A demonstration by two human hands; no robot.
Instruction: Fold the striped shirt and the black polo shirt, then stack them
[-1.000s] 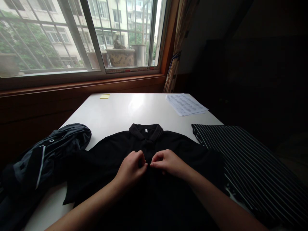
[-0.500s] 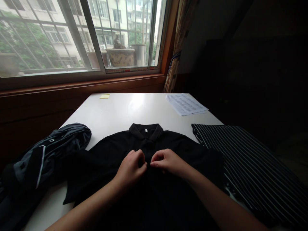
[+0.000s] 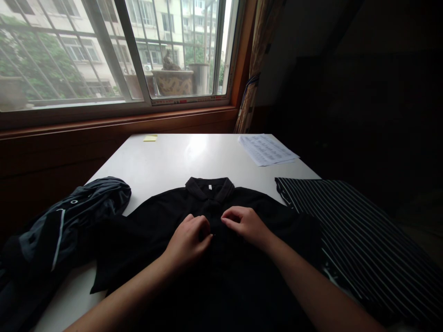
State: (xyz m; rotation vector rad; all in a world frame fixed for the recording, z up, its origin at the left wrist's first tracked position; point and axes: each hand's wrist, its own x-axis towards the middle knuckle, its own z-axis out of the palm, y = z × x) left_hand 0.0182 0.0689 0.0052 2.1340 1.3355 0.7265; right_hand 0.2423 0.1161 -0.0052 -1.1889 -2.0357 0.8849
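Pinching black fabric collared shirt (image 3: 214, 267) mid-frame with left hand (image 3: 188, 236); poising right hand (image 3: 249, 225) just up-right, fingertips narrow, contents unclear.

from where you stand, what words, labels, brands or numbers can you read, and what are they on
No text is clear enough to quote.
Collar label in the black shirt: too small to read.
Printed sheets on the table: rows of print, too blurred to read.
Strip with red marks on the window frame: too small to read.
Yellow note: no writing can be made out.
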